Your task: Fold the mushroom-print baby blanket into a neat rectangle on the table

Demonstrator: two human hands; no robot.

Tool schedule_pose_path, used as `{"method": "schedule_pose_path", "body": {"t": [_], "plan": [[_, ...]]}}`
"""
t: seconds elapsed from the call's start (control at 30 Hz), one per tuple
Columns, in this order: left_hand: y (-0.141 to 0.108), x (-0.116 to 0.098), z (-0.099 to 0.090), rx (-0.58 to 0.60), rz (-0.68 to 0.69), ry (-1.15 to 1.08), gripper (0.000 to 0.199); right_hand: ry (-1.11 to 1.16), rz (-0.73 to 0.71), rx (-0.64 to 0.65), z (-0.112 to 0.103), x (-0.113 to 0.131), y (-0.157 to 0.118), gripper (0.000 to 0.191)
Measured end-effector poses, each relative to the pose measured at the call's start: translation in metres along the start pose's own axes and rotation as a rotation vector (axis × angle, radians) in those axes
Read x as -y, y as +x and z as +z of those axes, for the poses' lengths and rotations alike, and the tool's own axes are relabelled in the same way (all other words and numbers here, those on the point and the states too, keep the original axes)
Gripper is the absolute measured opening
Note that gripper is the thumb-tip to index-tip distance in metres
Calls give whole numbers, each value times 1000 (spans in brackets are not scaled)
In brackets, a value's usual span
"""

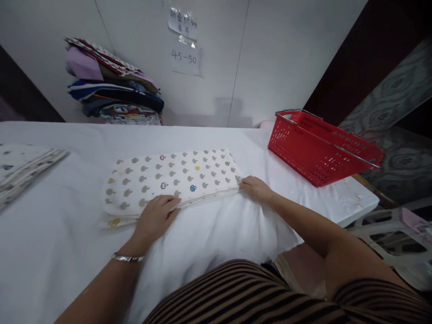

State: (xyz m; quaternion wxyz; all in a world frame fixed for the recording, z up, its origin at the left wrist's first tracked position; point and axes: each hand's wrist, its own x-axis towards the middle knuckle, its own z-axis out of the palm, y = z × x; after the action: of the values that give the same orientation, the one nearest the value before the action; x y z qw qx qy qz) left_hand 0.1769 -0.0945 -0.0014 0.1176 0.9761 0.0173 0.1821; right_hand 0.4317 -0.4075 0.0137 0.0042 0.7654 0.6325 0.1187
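A white cloth (182, 173) printed with grey, yellow, blue, green and red mushrooms lies on the table, folded into a long rectangle of several layers. My left hand (158, 218) grips its near edge left of the middle, fingers on top and thumb at the front. At the near right corner, my right hand (258, 189) pinches the layers between fingers and thumb. A lower layer sticks out a little at the near left corner.
The table (67, 180) has a white cover. At its left edge lies another folded printed cloth (27, 168). A stack of folded clothes (116, 85) rests against the back wall. A red basket (320, 144) stands at the right, and a white plastic stool (388, 234) beyond the table's right end.
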Motion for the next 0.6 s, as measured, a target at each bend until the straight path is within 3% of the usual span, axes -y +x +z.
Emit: {"method": "schedule_pose_path", "body": {"t": [0.37,0.6], "plan": [[0,1,0,13,5,11,33,130,262,-107,8,7,-8,29],[-1,4,2,-1,7,8,33,137,487,13,1,16,-7,29]]}}
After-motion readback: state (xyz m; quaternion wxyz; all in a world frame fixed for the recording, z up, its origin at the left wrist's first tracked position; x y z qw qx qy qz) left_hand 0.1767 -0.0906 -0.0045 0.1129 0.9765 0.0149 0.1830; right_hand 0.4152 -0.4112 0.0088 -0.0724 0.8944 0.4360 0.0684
